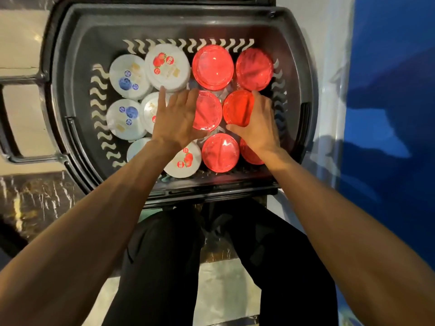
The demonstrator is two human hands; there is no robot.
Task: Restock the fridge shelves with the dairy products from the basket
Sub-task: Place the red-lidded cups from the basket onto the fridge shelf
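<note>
**Both hands among the dairy tubs in the basket**

Head view, looking straight down. The dark grey basket point(141, 24) sits just beyond the person's knees, with its long axis running left to right across the view. Twelve round tubs stand upright in it, packed rim to rim. Their axes point up at the camera, so only the lids show.

The white-lidded tubs point(129, 76), printed with blueberries or strawberries, fill the left half. The red-lidded tubs point(213, 67) fill the right half in two columns of three.

The left hand point(175, 118) lies over the middle of the basket with fingers straight and spread, holding nothing. Its forefinger tip touches the near edge of the far strawberry tub point(167, 67), and its outer fingers cover part of the middle-left red lid point(209, 114).

The right hand point(259, 128) grips the middle-right red-lidded tub point(237, 108), the thumb curled round the lid's near edge and the fingers round its far right edge. Whether this tub is raised off the basket floor cannot be told.

A grey handle point(23, 158) projects at the basket's left end. A blue surface point(388, 114) lies to its right, and dark trousers point(164, 255) fill the foreground.
</note>
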